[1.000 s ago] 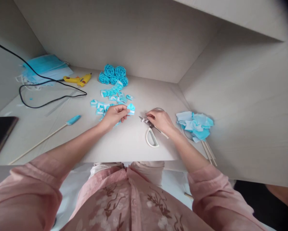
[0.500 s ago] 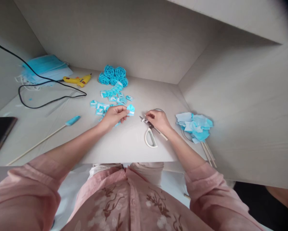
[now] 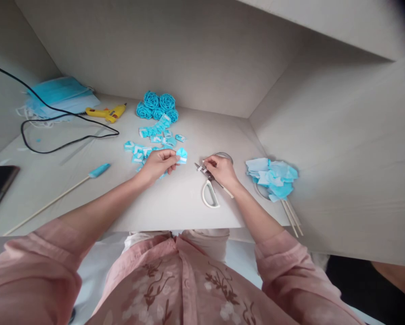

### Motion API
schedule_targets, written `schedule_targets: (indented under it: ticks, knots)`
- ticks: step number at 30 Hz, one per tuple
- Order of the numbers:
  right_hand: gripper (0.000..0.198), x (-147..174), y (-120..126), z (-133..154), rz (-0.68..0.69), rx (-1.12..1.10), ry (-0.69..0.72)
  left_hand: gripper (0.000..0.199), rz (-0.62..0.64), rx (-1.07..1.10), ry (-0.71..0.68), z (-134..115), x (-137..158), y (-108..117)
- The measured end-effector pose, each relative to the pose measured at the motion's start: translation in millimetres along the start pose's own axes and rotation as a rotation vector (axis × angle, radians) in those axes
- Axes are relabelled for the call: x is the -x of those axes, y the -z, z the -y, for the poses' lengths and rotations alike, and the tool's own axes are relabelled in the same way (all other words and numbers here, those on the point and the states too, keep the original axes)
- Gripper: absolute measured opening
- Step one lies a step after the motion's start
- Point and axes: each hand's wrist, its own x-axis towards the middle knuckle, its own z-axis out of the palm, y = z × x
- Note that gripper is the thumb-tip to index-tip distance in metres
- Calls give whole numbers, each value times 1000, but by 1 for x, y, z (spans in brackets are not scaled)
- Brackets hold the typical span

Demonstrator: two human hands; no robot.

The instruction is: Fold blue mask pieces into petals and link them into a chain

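My left hand [image 3: 160,164] pinches a small folded blue and white petal [image 3: 181,156] between thumb and fingers, its fan-shaped top turned up. Over the scissors [image 3: 210,194], my right hand [image 3: 219,169] is closed, its fingertips pinching a small white strip [image 3: 204,163] near the blades. Another bit of white lies against the blades. The scissors rest on the table with one white handle loop toward me, and my right hand covers part of them. Several more folded blue petals [image 3: 138,152] are scattered beside and behind my left hand.
Blue rolled flowers [image 3: 157,106] are grouped at the back. At left are a yellow glue gun [image 3: 108,113], its black cord [image 3: 53,150], face masks [image 3: 62,92] and a blue-tipped stick [image 3: 99,170]. Crumpled blue pieces [image 3: 273,177] and wooden sticks [image 3: 292,216] sit at right.
The whole view has shifted slightly, so everything appears a little farther left. Both hands keep nearly the same pose, the left still pinching the petal and the right still at the scissor blades.
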Motion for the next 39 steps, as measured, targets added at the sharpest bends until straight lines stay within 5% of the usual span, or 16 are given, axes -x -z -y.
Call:
schedule_targets:
  ticks: [17,24,28,31,39]
  knots:
    - [40,0,7,11,-22,-713,-208,30,21,16,-29,4,0,0]
    - [24,7,24,52,-50,-490,70,30,89,-3,-9,8,-1,-1]
    - [18,5,27,68,-121,-208,438,29,101,-16,7,4,1,-2]
    - [17,2,20,66,-249,-53,642,29,114,-4,15,2,3,-3]
    - [16,0,0,47,-429,179,876,30,149,26,26,1,3,-4]
